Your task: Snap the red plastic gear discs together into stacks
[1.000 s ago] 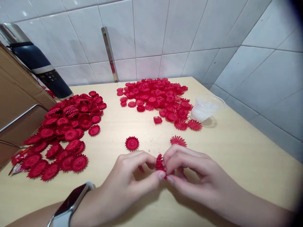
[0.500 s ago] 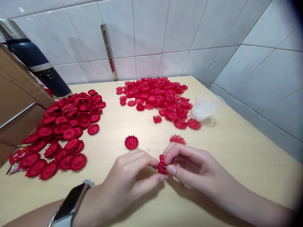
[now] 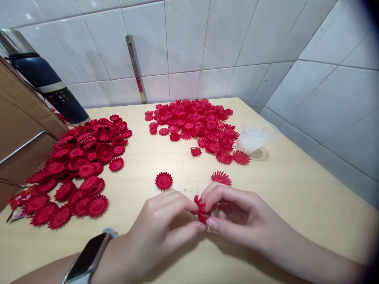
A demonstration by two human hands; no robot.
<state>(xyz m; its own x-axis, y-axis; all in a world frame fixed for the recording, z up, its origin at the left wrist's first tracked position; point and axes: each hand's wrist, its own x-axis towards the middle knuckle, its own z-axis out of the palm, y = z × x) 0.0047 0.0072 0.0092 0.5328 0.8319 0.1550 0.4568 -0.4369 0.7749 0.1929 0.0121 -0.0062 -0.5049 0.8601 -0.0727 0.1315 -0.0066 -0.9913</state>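
- The fingers (image 3: 189, 207) of the left hand (image 3: 156, 228) and of the right hand (image 3: 237, 215) are pinched shut on one red toothed disc (image 3: 201, 207), held edge-on between them just above the tabletop (image 3: 296, 189).
- The disc stands upright, its flat faces turned toward each hand; both hands are equally near.
- Against half a second ago, the hands have closed in slightly and the disc sits a little more hidden.
- Beyond lie two loose discs (image 3: 164, 180), then a left pile (image 3: 79, 161), a far pile (image 3: 195, 122) and a clear cup (image 3: 256, 136).
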